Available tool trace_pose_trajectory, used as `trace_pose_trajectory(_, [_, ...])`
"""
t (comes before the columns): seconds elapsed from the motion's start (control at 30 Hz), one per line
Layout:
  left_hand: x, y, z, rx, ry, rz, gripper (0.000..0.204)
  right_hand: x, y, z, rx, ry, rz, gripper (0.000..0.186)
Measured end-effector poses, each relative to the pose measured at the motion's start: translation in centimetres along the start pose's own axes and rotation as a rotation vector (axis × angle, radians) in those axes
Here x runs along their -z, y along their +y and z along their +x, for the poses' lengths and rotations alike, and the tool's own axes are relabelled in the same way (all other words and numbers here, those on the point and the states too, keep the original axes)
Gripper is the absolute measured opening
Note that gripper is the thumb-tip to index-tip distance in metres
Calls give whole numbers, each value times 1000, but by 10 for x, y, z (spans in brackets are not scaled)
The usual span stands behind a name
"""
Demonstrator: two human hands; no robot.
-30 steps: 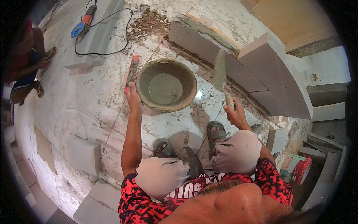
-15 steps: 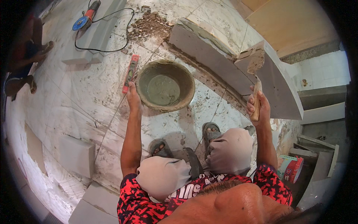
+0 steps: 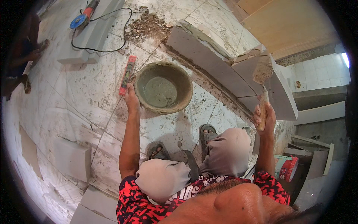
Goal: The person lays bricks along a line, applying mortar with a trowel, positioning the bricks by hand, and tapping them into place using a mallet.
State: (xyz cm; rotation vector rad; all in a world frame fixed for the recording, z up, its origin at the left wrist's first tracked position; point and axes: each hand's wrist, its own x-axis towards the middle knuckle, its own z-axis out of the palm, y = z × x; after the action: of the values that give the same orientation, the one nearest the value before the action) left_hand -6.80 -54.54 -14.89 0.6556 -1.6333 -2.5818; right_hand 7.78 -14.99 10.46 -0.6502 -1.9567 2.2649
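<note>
In my right hand (image 3: 269, 118), raised at the right, is a trowel (image 3: 263, 71) gripped by its wooden handle. Its mortar-smeared blade points away from me, over the near grey block in a row of blocks (image 3: 209, 58). My left hand (image 3: 131, 98) reaches forward, fingers closed at the near end of a short red spirit level (image 3: 127, 74). Right beside the level stands a round, mortar-crusted basin (image 3: 184, 100) with wet grey mortar (image 3: 160, 91) inside. Whether the left fingers also touch the basin's rim, I cannot tell.
An angle grinder (image 3: 82, 18) with a blue disc and black cord rests on grey blocks (image 3: 80, 52). Rubble (image 3: 149, 28) is heaped beyond the basin. Another person (image 3: 26, 56) is at the far left. A red bucket (image 3: 288, 168) and board pieces stand at right.
My right hand and the trowel have shifted right and slightly nearer, the blade moving off the block's top edge. The left hand stays at the level's end. The whole view has shifted slightly.
</note>
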Motion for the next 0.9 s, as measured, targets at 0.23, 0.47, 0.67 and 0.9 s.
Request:
trace_pose_trajectory(0.23, [12, -12, 7, -67, -6, 61, 64, 3, -99, 41, 387, 125, -1495, 46])
trace_pose_trajectory(0.47, [-38, -15, -4, 77, -30, -106, 71, -74, -270, 103, -135, 77, -2173, 42])
trace_pose_trajectory(0.67, [-31, -4, -8, 60, 31, 60, 72, -129, -300, 75, -154, 66, -2553, 37])
trace_pose_trajectory(0.9, [3, -13, 10, -23, 53, 3, 72, -35, -298, 109, 561, -205, -2572, 30])
